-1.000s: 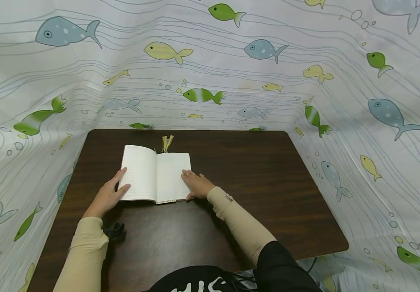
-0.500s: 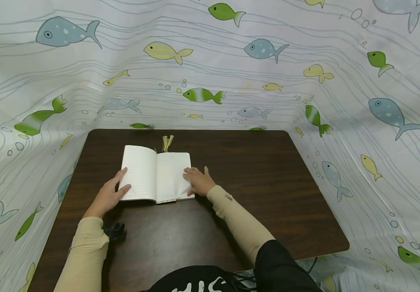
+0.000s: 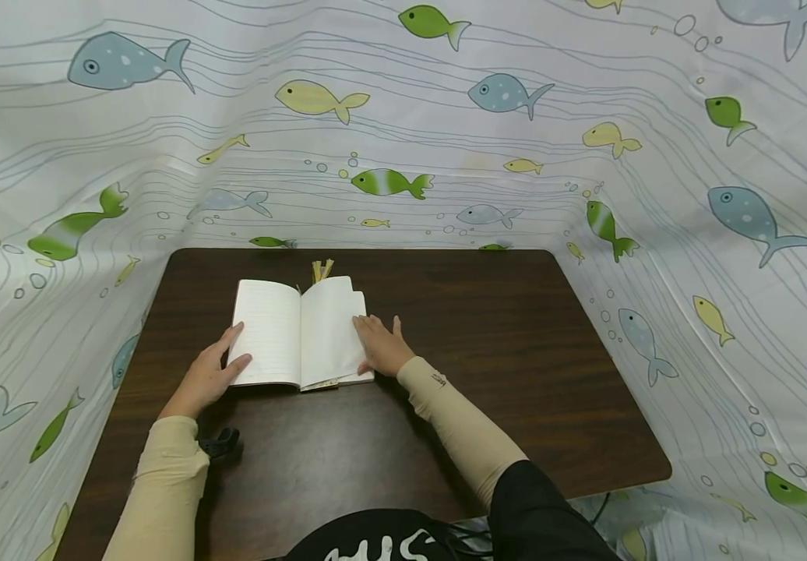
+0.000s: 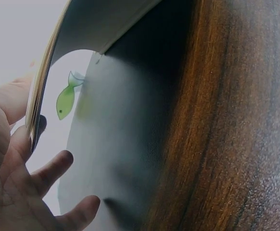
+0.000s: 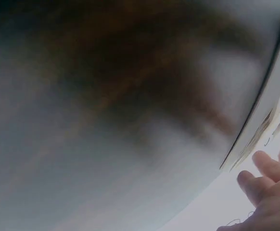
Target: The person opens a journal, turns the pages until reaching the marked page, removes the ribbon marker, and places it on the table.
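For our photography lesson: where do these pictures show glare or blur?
Head view: soft glare on the table, nearer the camera than the book; left wrist view: speckled sheen at lower right; right wrist view: dark upper patch badly blurred.

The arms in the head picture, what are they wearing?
The wrinkly beige left sleeve has something black by its wrist end. The beige right sleeve has a small dark mark near the wrist, and a black sleeve above it. The left hand and right hand wear no gloves.

Both forearms (image 3: 470, 440) forward, left hand (image 3: 206, 378) with thumb (image 3: 239, 364) and fingers (image 3: 233, 333) apart, right hand (image 3: 385, 349) angled inward.
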### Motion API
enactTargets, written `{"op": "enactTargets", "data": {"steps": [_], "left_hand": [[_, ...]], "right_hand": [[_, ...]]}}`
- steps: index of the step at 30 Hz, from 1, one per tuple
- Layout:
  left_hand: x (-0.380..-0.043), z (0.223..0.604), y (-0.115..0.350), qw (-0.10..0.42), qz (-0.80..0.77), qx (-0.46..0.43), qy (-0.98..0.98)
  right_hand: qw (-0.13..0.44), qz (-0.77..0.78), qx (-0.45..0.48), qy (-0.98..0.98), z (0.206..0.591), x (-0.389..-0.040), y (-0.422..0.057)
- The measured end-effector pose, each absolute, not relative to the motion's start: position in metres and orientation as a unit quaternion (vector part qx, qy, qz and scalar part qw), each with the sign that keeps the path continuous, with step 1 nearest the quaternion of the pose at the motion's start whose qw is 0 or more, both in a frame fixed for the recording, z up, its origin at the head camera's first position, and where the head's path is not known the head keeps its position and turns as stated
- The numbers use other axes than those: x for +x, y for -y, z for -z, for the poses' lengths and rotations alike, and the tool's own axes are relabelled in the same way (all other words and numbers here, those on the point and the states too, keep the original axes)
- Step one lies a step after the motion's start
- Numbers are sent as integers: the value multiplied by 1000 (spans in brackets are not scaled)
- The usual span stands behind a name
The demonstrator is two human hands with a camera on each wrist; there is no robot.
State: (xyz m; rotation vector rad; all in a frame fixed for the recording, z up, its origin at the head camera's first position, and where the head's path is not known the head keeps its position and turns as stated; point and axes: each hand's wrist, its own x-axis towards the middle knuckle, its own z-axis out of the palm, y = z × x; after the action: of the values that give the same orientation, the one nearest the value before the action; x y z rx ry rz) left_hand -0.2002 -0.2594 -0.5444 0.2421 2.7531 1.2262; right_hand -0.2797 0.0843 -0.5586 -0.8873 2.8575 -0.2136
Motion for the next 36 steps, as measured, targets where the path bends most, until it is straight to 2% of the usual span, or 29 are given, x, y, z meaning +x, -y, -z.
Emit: {"op": "enactTargets", "data": {"steps": [8, 16, 18, 23, 27, 36], "left_hand": [[-200, 544, 259, 63, -407, 77, -908], [-200, 543, 260, 64, -406, 67, -909], [-199, 543, 259, 68, -408, 64, -908], [-197, 542, 259, 89, -410, 46, -906], [-197, 541, 259, 94, -410, 39, -906], [-197, 537, 258, 87, -432, 24, -898]], "right_hand": [[90, 117, -294, -944, 548, -282, -77], [118, 336, -334, -873, 522, -279, -63], [138, 410, -324, -841, 519, -276, -58], [234, 557, -291, -742, 517, -265, -43], [262, 496, -338, -755, 521, -259, -29], [229, 280, -434, -825, 544, -250, -9]]}}
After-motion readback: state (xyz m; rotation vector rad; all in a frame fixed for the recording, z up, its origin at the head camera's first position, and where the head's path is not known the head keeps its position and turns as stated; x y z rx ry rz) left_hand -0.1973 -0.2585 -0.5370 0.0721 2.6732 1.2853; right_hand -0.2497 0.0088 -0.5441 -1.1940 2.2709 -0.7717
